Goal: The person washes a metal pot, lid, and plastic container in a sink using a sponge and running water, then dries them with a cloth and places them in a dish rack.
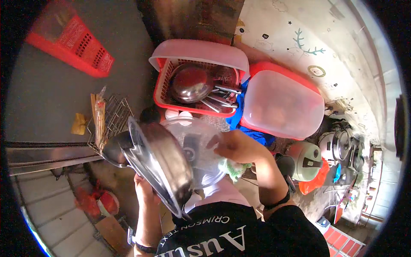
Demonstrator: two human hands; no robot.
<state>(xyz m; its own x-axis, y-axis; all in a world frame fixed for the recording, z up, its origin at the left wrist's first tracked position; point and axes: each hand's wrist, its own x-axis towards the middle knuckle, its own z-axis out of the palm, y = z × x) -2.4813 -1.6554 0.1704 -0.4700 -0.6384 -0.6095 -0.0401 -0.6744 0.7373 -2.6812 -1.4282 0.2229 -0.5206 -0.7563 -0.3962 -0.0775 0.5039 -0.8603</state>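
My left hand (146, 189) grips a tilted stack of shiny metal cookware (170, 160), a deep pan or bowl with thinner pieces against it; a dark rounded piece juts out at its left. Beside the stack is a round transparent lid or tray (205, 167), partly hidden by the metal. My right hand (232, 146) is over the right part of this clear piece, its fingers bent; whether they grip it is unclear. A green and white cloth (236, 170) hangs just below that hand.
Ahead, a red-rimmed basket (157, 104) with a raised lid holds a metal pan and several handled utensils. Right of it are a lidded red container (285, 102), a blue cloth (239, 115) and a green rice cooker (303, 160). A wire rack (117, 112) stands left.
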